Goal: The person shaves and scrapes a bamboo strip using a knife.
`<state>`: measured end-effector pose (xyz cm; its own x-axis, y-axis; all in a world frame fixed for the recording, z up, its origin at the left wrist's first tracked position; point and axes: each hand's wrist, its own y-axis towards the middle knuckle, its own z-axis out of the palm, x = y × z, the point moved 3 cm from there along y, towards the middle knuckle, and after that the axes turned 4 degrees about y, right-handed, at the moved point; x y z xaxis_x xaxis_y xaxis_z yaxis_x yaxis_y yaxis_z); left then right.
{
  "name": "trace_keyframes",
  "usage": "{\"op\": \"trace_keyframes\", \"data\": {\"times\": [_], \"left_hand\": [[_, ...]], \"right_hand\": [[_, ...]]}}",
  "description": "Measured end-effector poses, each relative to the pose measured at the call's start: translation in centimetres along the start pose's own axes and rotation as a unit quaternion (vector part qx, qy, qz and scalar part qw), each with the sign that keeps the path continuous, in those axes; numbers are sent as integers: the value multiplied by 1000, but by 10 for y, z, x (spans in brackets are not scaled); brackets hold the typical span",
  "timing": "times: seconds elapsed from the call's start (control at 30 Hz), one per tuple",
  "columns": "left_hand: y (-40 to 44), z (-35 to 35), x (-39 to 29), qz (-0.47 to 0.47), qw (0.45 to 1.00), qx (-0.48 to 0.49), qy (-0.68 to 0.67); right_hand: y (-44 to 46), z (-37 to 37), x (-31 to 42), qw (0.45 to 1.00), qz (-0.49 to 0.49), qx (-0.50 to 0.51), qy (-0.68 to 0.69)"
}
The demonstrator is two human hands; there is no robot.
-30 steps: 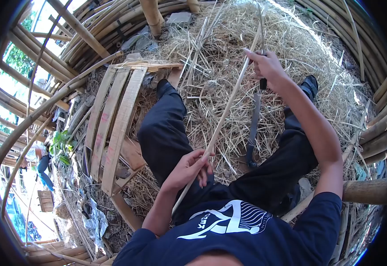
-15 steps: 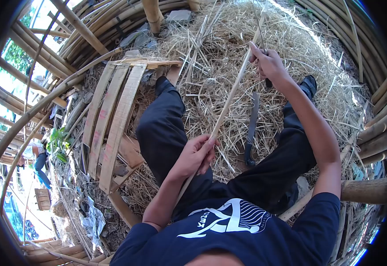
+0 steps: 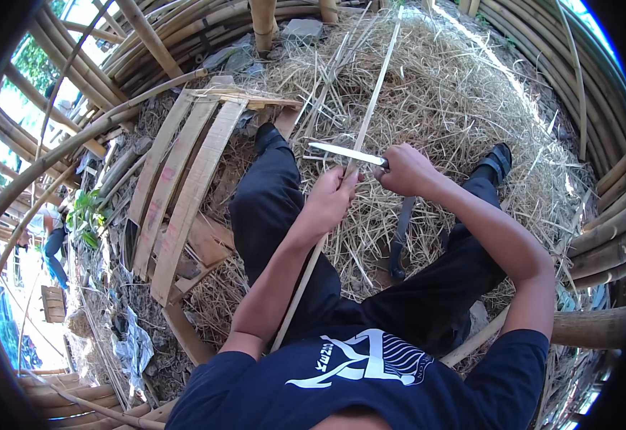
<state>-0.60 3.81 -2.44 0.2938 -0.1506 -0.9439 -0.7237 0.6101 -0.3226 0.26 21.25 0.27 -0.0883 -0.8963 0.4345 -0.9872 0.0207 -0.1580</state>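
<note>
A long, thin bamboo strip (image 3: 375, 93) runs from the far shavings back past my left forearm. My left hand (image 3: 332, 198) is closed around it near its middle. In my right hand (image 3: 408, 170) is a knife (image 3: 347, 153), gripped by its dark handle. Its bright blade lies across the strip just beyond my left fingers, pointing left. A second blade with a dark handle (image 3: 397, 272) rests on the shavings between my legs, partly behind my right wrist in view.
Pale bamboo shavings (image 3: 463, 93) cover the ground ahead. A slatted wooden crate (image 3: 197, 197) stands to my left. Bamboo poles (image 3: 148, 43) curve around the area, and a thick pole (image 3: 593, 327) lies at my right. Another person (image 3: 55, 247) is outside at far left.
My right hand has come back toward my left hand, and the knife blade now crosses the strip. My left hand has moved forward and still holds the strip.
</note>
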Motion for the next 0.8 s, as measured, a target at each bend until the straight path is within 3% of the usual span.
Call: {"op": "trace_keyframes", "data": {"times": [0.2, 0.33, 0.4, 0.43, 0.57, 0.8], "left_hand": [[5, 0, -18, 41, 998, 20, 40], [17, 1, 10, 56, 997, -25, 46], [16, 4, 15, 114, 975, -96, 164], [15, 3, 18, 94, 968, -106, 208], [7, 9, 15, 134, 933, -193, 272], [4, 12, 16, 144, 915, -206, 317]], "right_hand": [[6, -11, -2, 1000, 8, 7, -13], [10, 6, -12, 999, -18, -26, -34], [11, 12, -10, 1000, 26, 2, -15], [11, 12, -9, 999, 32, 22, -20], [14, 19, -10, 998, 42, 37, -39], [20, 27, -11, 998, 35, 43, -38]]}}
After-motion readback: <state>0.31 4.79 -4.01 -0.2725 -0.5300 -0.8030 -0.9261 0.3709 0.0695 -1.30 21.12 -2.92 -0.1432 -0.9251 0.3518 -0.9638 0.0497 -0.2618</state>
